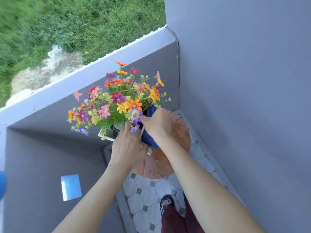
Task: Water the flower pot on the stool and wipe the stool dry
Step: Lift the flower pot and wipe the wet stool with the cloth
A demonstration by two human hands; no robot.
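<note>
We've got the left hand (127, 145) gripping the flower pot (107, 136), shifted partly off the wet stool (180, 132), so the right hand (158, 125), clutching the blue cloth (149, 140), reaches underneath.

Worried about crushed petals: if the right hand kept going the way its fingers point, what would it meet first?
Probably the flowers. The right hand, clutching a blue cloth, points up-left into the bouquet, with purple blooms already at its fingers; depth is uncertain.

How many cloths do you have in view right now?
1. A dark blue cloth is bunched in the right hand, against the white flower pot on the wet orange stool. The left hand holds the pot. Others may be hidden behind the flowers.
</note>
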